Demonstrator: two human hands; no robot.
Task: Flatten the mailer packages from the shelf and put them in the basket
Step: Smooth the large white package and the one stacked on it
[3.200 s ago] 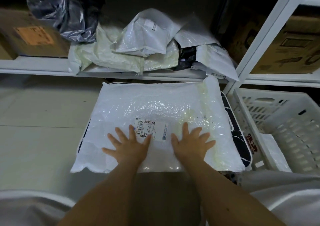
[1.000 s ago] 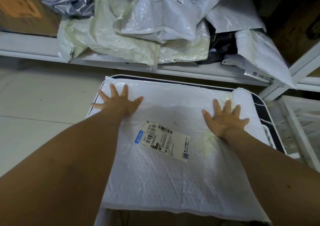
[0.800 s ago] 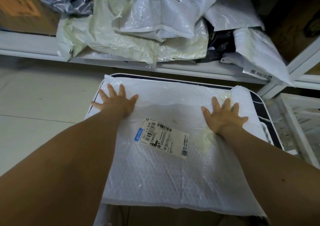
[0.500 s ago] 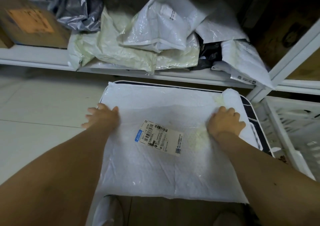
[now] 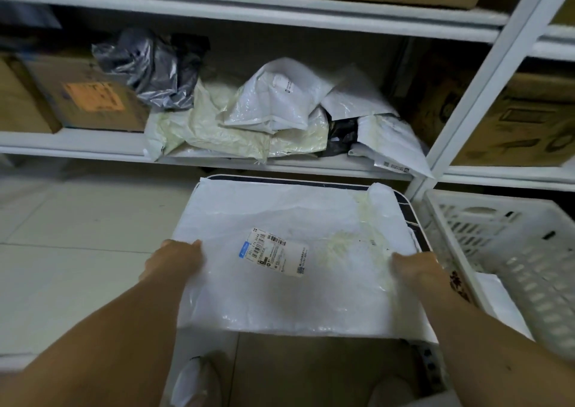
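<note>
Both hands have slid from the far corners to the side edges, left hand (image 5: 174, 258) and right hand (image 5: 415, 265) now gripping the flattened white mailer (image 5: 289, 282) on the table, basket (image 5: 510, 251) at 3 o'clock, crumpled mailers (image 5: 267, 117) remaining on the shelf at 12 o'clock.

You're seeing a dim, bluish, soft picture: faint glare on the white mailer (image 5: 292, 285), deep shadow at the far shelf (image 5: 249, 11), motion blur, and wide-angle bending at the edges.
</note>
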